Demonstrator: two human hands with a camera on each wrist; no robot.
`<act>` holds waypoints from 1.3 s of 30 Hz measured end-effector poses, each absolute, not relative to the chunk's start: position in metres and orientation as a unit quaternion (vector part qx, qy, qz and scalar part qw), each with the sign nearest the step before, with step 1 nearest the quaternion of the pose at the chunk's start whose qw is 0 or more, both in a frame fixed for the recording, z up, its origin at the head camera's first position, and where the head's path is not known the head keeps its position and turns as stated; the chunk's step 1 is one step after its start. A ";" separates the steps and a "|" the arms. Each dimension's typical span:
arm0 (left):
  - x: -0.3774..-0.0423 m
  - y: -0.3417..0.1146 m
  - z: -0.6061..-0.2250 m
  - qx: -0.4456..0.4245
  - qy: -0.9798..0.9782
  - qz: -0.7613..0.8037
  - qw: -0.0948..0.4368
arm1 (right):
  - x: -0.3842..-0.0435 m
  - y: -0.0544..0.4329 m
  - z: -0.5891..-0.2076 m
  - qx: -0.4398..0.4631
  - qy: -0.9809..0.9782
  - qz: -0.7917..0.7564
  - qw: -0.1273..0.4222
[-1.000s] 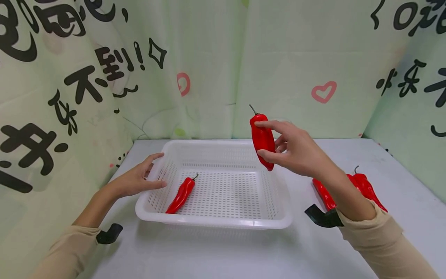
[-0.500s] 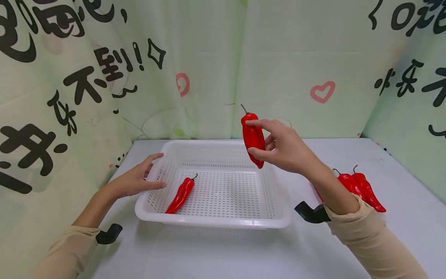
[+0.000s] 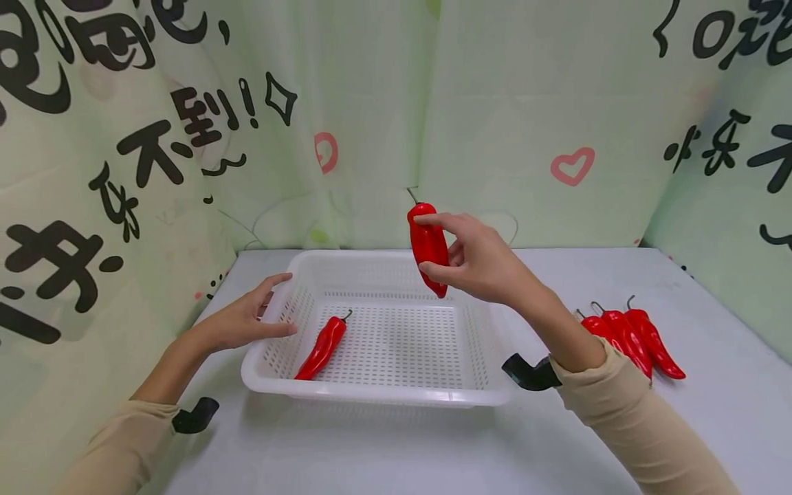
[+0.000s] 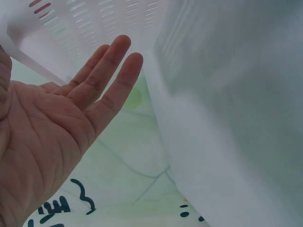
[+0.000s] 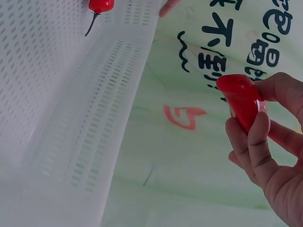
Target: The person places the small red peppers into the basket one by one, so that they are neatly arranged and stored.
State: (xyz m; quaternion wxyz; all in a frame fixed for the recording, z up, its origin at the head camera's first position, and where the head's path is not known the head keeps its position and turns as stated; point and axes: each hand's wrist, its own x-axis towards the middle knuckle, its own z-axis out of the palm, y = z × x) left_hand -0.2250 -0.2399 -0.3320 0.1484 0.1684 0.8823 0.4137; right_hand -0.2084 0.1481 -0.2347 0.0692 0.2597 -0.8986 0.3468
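Upright above the back right part of a white perforated basket (image 3: pixel 396 393), a red chili pepper (image 3: pixel 428 240) is pinched between the thumb and fingers of my right hand (image 3: pixel 479 261). The right wrist view shows this pepper (image 5: pixel 242 100) against the fingertips. My left hand (image 3: pixel 247 320) rests at the basket's left rim, its thumb reaching over the edge. Seen from the left wrist, the fingers (image 4: pixel 111 71) of that hand are nearly straight beside the basket's outer wall. Inside the basket, one red chili pepper (image 3: pixel 323 347) lies toward the left.
Several red chili peppers (image 3: pixel 646 340) lie side by side on the white table (image 3: pixel 383 457), right of the basket, partly behind the right forearm. A pale green curtain (image 3: pixel 495 117) with black lettering encloses the table's back and sides.
My right hand has moved left with its pepper, from near the basket's right edge to farther over it. More of the peppers on the table now show. The left hand stays in place.
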 end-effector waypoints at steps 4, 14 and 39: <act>-0.225 -0.239 -0.333 0.165 0.884 0.413 0.146 | -0.211 0.140 -0.236 0.265 -0.896 0.351 0.063; -0.225 -0.239 -0.334 0.164 0.887 0.408 0.144 | -0.217 0.126 -0.241 0.270 -0.892 0.359 0.056; -0.224 -0.239 -0.333 0.158 0.889 0.407 0.140 | -0.227 0.083 -0.259 0.300 -0.884 0.358 0.023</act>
